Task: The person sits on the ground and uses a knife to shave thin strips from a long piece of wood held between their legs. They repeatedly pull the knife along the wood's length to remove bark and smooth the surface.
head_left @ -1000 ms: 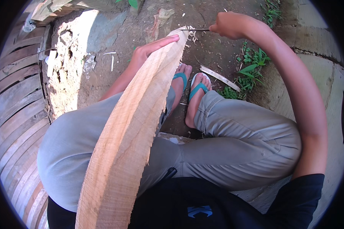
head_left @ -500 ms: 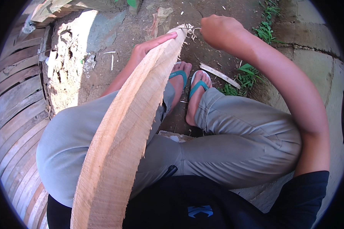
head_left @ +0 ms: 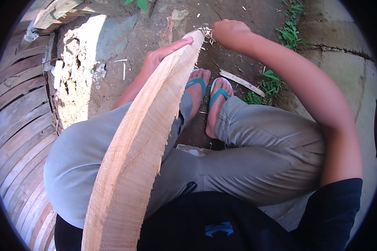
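One board [head_left: 127, 138] lay lengthwise over the left leg [head_left: 77, 159], its narrow tip between the two hands. The left hand [head_left: 156, 54] gripped the board's left edge just short of the tip, one digit visible on top. The right hand [head_left: 230, 34] was closed around a mostly hidden knife [head_left: 208, 29], just right of the tip. Two sandals [head_left: 217, 95], both worn, and one strip [head_left: 243, 83] rested on the ground [head_left: 226, 60].

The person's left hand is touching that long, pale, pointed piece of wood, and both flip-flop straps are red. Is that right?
Not quite: the flip-flop straps are teal, not red; the head view shows it. The left hand is indeed touching the long, pale, pointed piece of wood.
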The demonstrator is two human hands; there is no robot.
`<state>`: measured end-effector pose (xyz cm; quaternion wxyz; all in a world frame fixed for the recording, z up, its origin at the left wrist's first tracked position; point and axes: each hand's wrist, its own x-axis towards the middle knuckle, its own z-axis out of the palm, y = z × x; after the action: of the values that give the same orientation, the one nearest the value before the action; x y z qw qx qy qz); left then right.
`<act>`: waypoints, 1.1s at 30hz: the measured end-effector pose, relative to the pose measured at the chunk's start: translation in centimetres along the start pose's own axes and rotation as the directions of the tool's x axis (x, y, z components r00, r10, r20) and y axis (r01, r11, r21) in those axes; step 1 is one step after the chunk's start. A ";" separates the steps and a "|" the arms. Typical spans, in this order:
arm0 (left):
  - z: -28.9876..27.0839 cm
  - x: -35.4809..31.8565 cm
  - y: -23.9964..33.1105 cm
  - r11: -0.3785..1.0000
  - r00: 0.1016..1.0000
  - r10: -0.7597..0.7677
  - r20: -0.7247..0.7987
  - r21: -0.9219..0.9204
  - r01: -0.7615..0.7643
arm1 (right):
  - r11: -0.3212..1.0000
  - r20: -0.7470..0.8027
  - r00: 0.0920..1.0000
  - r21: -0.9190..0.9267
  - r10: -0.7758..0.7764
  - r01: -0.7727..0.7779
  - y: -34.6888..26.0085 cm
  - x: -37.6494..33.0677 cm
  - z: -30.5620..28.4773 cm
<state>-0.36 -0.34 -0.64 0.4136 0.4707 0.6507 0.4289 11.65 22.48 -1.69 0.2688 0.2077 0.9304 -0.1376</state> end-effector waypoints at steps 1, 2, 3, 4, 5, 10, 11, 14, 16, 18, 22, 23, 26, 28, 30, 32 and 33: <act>0.0 0.1 -0.3 1.000 1.000 0.012 0.003 0.011 -0.012 | 1.000 0.019 1.000 -0.008 0.012 -0.012 0.5 0.1 0.0; 0.0 0.1 -0.5 0.999 1.000 0.024 0.006 0.022 -0.024 | 0.999 0.021 0.999 -0.003 0.037 -0.037 1.1 0.2 0.0; 0.0 0.1 -0.4 0.999 0.999 0.036 0.005 0.028 -0.036 | 0.998 0.023 0.998 0.001 0.060 -0.060 1.4 0.0 -0.7; 0.0 0.1 -0.2 0.998 0.999 0.048 0.003 0.035 -0.048 | 0.997 0.026 0.996 0.004 0.083 -0.083 1.9 -0.3 -1.3; -0.1 -0.1 -0.1 0.997 0.998 0.060 -0.002 0.042 -0.060 | 0.999 0.002 0.999 0.010 0.034 -0.034 2.7 -0.3 -1.5; 0.3 0.3 -0.7 0.994 0.994 0.098 -0.044 0.048 -0.096 | 0.991 0.124 0.991 0.128 -0.044 0.028 4.8 -1.6 -3.3; 0.3 0.3 -0.6 0.994 0.994 0.098 -0.044 0.053 -0.095 | 0.990 0.111 0.992 0.129 -0.064 0.049 4.7 -2.1 -3.7; 0.4 0.6 -0.6 0.995 0.995 0.092 -0.038 0.043 -0.091 | 0.991 0.142 0.988 0.132 -0.055 0.036 3.7 -2.8 -4.7; 0.0 -0.1 -0.1 0.996 0.995 0.082 -0.056 0.047 -0.079 | 0.994 0.099 0.990 0.011 -0.105 0.104 2.1 -3.1 -5.0; -0.2 -0.5 0.1 0.996 0.994 0.086 -0.063 0.038 -0.084 | 0.994 0.060 0.994 -0.046 -0.094 0.097 0.6 -3.6 -4.9; 0.4 0.1 0.4 0.997 1.000 0.006 -0.013 -0.076 -0.007 | 0.999 0.025 0.999 -0.028 -0.042 0.043 -0.2 -5.2 -4.1; 0.4 0.0 0.7 0.992 0.999 -0.049 0.003 -0.112 0.049 | 0.997 0.022 0.997 -0.026 -0.067 0.068 -0.3 -5.4 -4.1; 0.4 -0.4 0.9 0.997 0.999 -0.040 -0.021 -0.065 0.038 | 0.998 -0.007 0.999 0.034 -0.053 0.053 -1.0 -5.8 -3.9; 0.4 -0.3 0.9 0.997 0.998 -0.060 -0.020 -0.050 0.059 | 0.998 -0.050 0.996 0.012 -0.068 0.069 -1.4 -6.4 -3.7; 0.3 0.0 0.4 0.999 0.999 -0.042 -0.015 -0.025 0.041 | 0.997 -0.054 0.996 0.019 -0.076 0.077 -1.6 -6.6 -3.9; 0.0 0.0 -0.3 1.000 1.000 0.008 -0.011 0.011 -0.008 | 0.995 -0.017 0.996 0.053 -0.084 0.085 -1.9 -6.7 -4.5; 0.1 0.0 -0.3 1.000 1.000 0.006 -0.013 0.003 -0.006 | 0.996 -0.015 0.997 0.048 -0.080 0.080 -1.9 -6.7 -4.4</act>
<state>-0.31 -0.32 -0.93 0.4073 0.4707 0.6526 0.4321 13.94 20.32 5.88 0.2518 0.1777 0.9361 -0.1696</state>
